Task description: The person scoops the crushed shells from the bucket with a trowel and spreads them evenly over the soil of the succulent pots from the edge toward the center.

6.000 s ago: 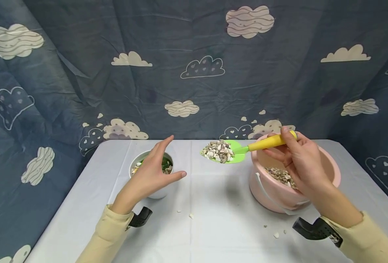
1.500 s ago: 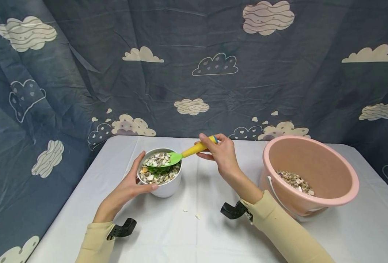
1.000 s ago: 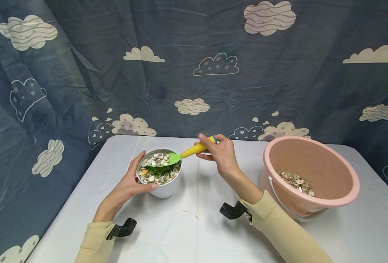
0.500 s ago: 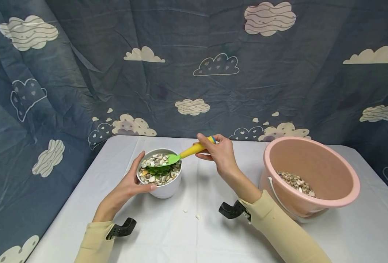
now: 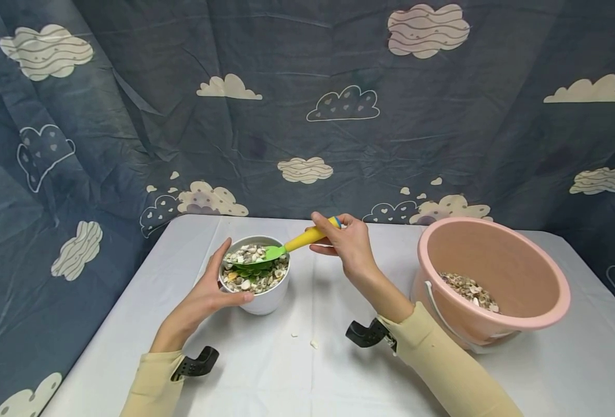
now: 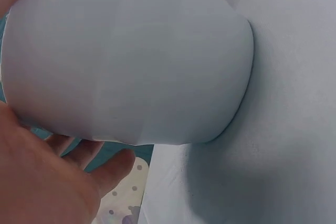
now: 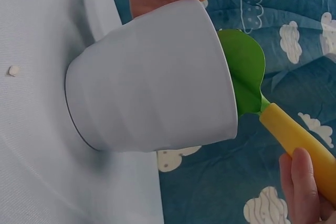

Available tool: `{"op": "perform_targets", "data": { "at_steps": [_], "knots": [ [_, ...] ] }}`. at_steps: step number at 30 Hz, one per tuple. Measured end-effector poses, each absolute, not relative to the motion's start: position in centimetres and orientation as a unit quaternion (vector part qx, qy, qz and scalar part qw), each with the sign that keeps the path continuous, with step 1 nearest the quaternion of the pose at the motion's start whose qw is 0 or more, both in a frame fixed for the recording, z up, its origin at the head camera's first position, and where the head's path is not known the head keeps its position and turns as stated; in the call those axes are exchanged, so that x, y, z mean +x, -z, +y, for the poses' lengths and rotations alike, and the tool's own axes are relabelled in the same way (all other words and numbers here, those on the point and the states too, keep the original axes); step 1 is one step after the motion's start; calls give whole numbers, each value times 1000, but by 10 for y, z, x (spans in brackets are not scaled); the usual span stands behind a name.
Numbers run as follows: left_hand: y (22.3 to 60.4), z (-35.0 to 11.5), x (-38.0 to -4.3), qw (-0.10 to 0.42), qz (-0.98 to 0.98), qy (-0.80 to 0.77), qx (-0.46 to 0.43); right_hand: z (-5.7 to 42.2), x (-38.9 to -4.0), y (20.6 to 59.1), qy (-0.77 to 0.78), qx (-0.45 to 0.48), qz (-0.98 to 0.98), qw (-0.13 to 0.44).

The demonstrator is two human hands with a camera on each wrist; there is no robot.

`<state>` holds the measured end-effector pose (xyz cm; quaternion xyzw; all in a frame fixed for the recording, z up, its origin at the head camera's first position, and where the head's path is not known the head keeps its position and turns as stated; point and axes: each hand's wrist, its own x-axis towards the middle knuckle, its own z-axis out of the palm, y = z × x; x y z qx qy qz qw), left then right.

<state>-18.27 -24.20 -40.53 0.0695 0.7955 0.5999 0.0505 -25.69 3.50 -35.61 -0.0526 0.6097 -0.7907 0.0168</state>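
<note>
My left hand (image 5: 203,295) grips the side of a white plant pot (image 5: 266,302), its thumb at the near rim and its fingers around the left side. Pale shell bits and small stones (image 5: 252,284) lie inside around green leaves (image 5: 257,270). Between thumb and fingers, my right hand (image 5: 357,246) holds the yellow handle of a green garden trowel (image 5: 277,253). Its blade, heaped with shell bits, lies level across the pot's mouth and overlaps the leaves. In the right wrist view the blade's green underside (image 7: 242,69) shows at the rim. The pot stands on the table.
A pink bucket (image 5: 495,258) with a white bail handle (image 5: 443,321) stands at the right, holding more shell bits (image 5: 471,291). A few crumbs (image 5: 314,343) lie on the white tablecloth (image 5: 266,382). A dark cloud-printed curtain (image 5: 266,52) hangs behind.
Since six seconds ago, the right hand has carried the loaded trowel left from near the bucket to over the pot. The left hand has taken hold of the pot. Recently both stay nearly still.
</note>
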Motion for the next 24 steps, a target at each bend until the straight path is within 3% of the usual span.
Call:
{"op": "perform_targets", "data": {
  "at_steps": [24],
  "knots": [
    [406, -244, -183, 79, 752, -649, 87, 34, -255, 363, 791, -71, 608, -3]
  ]
}}
